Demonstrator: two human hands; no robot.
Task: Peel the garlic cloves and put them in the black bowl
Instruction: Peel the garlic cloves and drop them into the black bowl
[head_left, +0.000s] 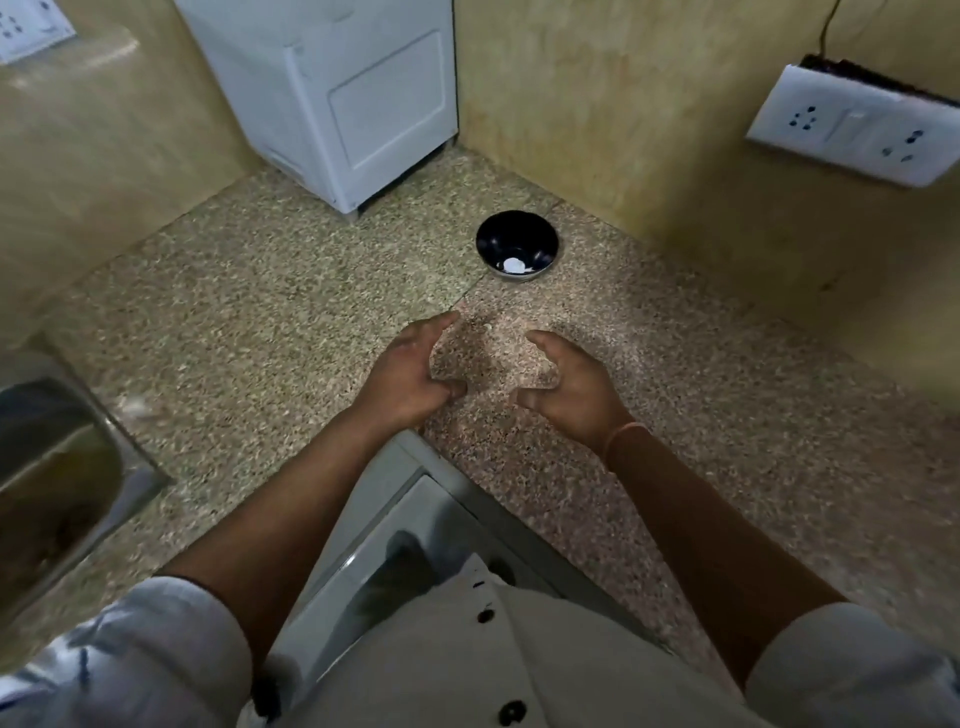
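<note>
One white clove (514, 266) lies in the black bowl (496, 231); left hand (410, 374), right hand (571, 387) fingers slack, empty.

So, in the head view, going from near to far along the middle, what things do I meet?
White shirt → left hand and right hand, side by side → black bowl with a white piece inside → white appliance in the corner.

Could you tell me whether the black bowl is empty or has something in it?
Not empty: the black bowl holds a small white piece, probably a peeled garlic clove, against its near wall.
</note>
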